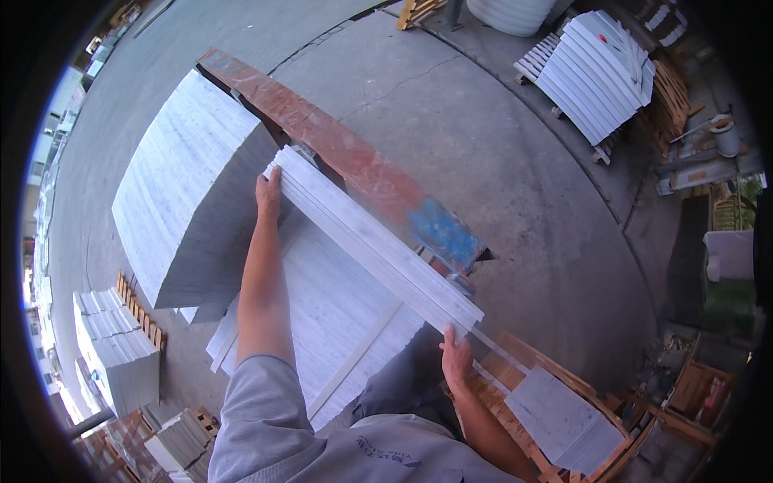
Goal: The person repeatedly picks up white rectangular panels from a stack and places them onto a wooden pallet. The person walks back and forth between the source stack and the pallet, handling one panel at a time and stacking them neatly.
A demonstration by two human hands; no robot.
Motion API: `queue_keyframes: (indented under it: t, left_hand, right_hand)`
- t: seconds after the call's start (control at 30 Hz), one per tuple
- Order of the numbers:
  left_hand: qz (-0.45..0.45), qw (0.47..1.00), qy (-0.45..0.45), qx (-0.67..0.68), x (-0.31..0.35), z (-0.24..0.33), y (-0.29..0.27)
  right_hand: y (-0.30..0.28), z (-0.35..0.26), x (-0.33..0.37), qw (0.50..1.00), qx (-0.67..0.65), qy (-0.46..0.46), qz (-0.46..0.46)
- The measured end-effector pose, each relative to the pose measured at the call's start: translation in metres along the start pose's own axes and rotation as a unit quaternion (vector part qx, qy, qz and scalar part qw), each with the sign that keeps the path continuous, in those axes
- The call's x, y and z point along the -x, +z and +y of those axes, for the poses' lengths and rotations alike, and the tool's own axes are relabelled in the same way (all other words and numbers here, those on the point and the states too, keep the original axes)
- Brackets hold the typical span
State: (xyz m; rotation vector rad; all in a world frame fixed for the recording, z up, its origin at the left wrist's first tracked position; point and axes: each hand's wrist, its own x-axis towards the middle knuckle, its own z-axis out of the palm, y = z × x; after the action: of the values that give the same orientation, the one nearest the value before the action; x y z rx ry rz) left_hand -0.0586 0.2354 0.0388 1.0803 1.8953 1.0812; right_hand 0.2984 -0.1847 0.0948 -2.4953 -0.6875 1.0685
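Observation:
A long white-grey stone strip (370, 229) with lines along its length slants across the middle; whether it is one piece or several thin ones together I cannot tell. My left hand (269, 193) is closed round its far left end. At the near right end my right hand (456, 356) grips the lower edge, thumb uppermost, with some fingers hidden. Beneath the strip lies a large flat stone slab (330, 310) with narrow pale battens (354, 358) across it. A red-brown steel beam (346, 153) with a blue patch runs just beyond the strip.
A big pale stone block (189, 177) stands left of the strip. Stacked slabs (121, 354) sit at the left, and more slabs (596, 76) on a pallet at the far right. Near my right arm, a grey stone stack (564, 419) rests on a wooden pallet (507, 354).

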Motion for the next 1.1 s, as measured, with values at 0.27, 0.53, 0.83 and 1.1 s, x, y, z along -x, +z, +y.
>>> queue_keyframes:
  t: [0.27, 0.53, 0.83, 1.1]
  left_hand:
    - [0.030, 0.999, -0.021, -0.038, -0.001, 0.006, 0.001]
    - [0.083, 0.992, -0.004, -0.093, 0.016, 0.010, -0.001]
    - [0.113, 0.945, -0.142, -0.273, 0.077, 0.039, 0.016]
    - [0.136, 0.944, -0.199, -0.225, 0.092, 0.019, 0.007]
  right_hand:
    - [0.012, 0.019, 0.002, 0.996, -0.023, -0.072, 0.036]
    - [0.004, 0.004, 0.016, 0.994, -0.105, -0.029, -0.025]
    - [-0.003, -0.009, 0.037, 0.994, -0.056, -0.097, -0.007]
    - [-0.001, 0.047, -0.008, 0.805, -0.444, 0.284, -0.273]
